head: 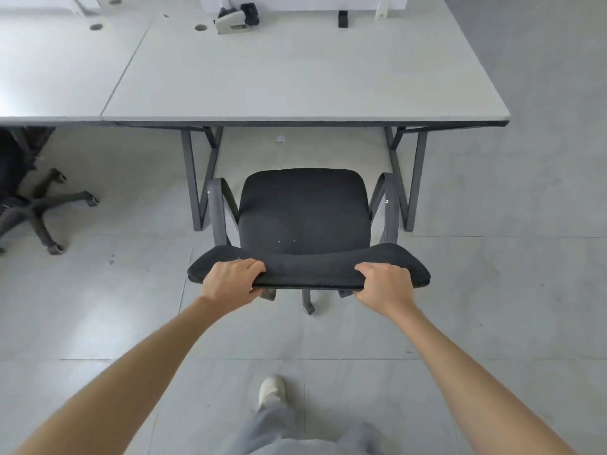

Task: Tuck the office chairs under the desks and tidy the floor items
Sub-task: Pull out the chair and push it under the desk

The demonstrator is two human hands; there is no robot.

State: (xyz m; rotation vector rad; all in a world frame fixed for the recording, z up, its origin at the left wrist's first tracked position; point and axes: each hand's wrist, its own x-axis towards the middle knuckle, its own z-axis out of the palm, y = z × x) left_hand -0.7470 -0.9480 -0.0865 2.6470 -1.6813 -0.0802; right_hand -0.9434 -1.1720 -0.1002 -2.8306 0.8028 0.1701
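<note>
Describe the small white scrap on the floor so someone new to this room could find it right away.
Start at the white desk straight ahead, the one with the black chair held by both hands in front of it. Look under the desk's front edge, between its dark legs: the scrap lies on the grey floor beyond the seat. It is the only loose white bit there.

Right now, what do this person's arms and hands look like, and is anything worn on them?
Both forearms are bare: no sleeves reach into view. The left hand and right hand have no gloves, and I see no watch, ring or bracelet. Lower down, light grey trousers and a whitish shoe show.
</note>
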